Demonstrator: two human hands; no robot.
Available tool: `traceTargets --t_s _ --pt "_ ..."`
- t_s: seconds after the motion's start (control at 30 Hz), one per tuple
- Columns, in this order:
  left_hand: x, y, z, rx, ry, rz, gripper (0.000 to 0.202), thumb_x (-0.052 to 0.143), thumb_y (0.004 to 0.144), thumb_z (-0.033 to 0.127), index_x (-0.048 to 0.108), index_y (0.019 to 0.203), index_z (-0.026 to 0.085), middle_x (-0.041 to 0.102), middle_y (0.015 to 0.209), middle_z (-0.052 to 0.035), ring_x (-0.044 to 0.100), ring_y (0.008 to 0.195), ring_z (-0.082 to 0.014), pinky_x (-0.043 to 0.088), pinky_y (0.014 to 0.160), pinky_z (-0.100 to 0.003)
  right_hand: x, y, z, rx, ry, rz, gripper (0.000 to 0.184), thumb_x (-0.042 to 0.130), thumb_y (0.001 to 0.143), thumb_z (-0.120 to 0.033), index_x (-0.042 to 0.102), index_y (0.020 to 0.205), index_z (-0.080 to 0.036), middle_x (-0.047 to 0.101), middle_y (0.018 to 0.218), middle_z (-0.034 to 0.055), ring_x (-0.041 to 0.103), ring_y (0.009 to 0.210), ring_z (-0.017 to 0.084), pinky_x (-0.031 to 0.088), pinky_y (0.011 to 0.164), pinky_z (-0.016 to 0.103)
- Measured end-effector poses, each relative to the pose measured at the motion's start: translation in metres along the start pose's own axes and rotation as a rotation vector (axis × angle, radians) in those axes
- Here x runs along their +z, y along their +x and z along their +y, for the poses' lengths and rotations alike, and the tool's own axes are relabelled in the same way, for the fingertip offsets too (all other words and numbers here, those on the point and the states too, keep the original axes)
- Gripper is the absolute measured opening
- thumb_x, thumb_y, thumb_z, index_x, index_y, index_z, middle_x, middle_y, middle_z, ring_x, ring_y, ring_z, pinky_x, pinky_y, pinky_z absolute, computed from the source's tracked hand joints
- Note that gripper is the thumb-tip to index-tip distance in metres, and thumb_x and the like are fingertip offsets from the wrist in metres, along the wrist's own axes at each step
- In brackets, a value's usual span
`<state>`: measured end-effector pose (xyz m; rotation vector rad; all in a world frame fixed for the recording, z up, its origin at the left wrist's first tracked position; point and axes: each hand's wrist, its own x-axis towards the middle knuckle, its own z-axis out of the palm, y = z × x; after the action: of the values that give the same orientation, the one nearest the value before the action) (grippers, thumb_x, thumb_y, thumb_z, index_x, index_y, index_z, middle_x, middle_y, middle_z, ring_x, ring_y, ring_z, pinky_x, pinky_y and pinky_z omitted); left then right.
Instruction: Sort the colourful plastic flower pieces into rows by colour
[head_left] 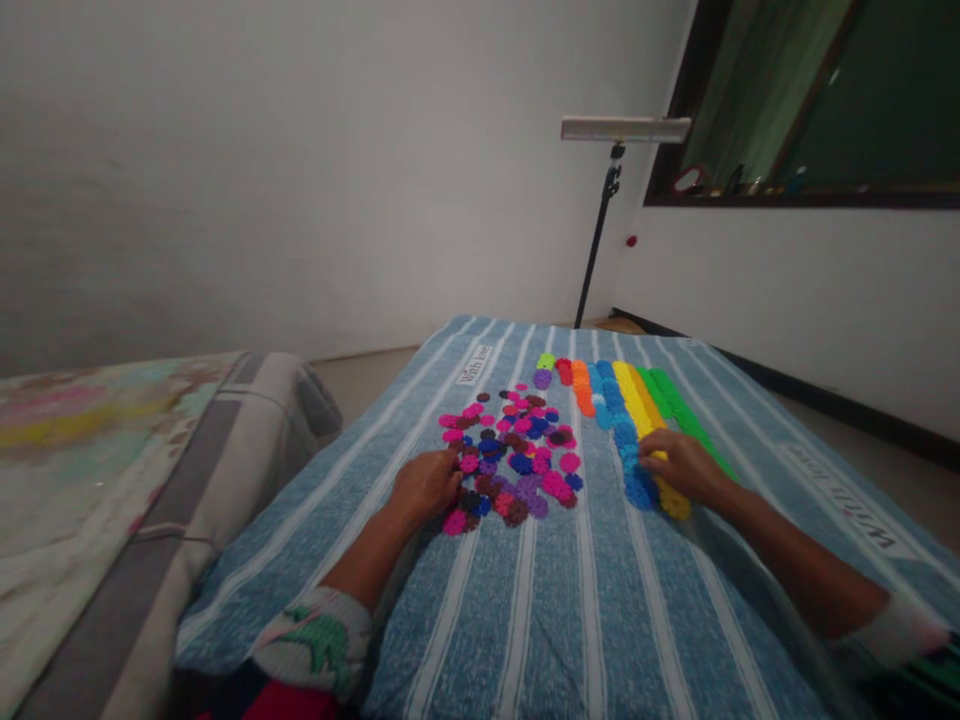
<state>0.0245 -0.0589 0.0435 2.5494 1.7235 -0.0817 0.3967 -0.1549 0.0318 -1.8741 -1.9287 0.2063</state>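
Observation:
A loose heap of small round discs [517, 460] in pink, purple, dark blue, brown and black is spread over the middle of the striped cloth. My left hand [426, 485] rests at the heap's left edge with its fingers curled down; the fingertips are hidden. To the right, discs of like colour lie in overlapping rows: an orange row [583, 388], a blue row [622, 430], a yellow row [634, 395] and a green row [686, 415]. Over the near part of the yellow row, my right hand [684, 465] has thumb and fingers pinched together. What they hold, if anything, is too small to make out.
The blue striped cloth [480, 650] covers the table. Short groups of red discs [563, 370] and light green discs [547, 361] lie at the rows' far left. Another cloth-covered surface [172, 480] stands left. A lamp on a stand [600, 220] rises behind the table.

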Motion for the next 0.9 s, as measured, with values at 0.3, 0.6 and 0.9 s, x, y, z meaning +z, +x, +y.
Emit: traceTargets --t_s 0.3,0.6,0.9 --pt "-0.001 -0.002 0.0 0.023 -0.026 -0.002 0.025 0.047 0.085 0.027 0.069 0.095 0.025 0.074 0.101 -0.0068 0.067 0.1 -0.0227 0.047 0.078 -0.028 0.07 0.059 -0.106 -0.119 -0.161 -0.068 0.022 0.053 0.086 -0.019 0.072 0.074 -0.018 0.068 0.094 0.0086 0.06 0.094 0.021 0.043 0.084 0.03" --pt "-0.003 -0.003 0.0 0.041 -0.067 -0.021 0.023 0.049 0.083 0.025 0.069 0.093 0.023 0.074 0.101 -0.0094 0.067 0.1 -0.0254 0.049 0.079 -0.032 0.094 0.087 -0.125 0.013 -0.218 -0.061 0.03 0.061 0.086 -0.04 0.072 0.078 -0.014 0.067 0.097 0.0142 0.058 0.098 0.025 0.045 0.078 0.032" --pt "-0.001 -0.002 -0.002 0.076 -0.067 -0.01 0.027 0.049 0.079 0.024 0.07 0.095 0.024 0.074 0.101 -0.0092 0.068 0.1 -0.0262 0.05 0.079 -0.032 0.098 0.096 -0.121 0.002 -0.177 -0.05 0.018 0.062 0.083 -0.03 0.074 0.081 -0.016 0.066 0.096 0.0091 0.057 0.099 0.021 0.043 0.08 0.029"
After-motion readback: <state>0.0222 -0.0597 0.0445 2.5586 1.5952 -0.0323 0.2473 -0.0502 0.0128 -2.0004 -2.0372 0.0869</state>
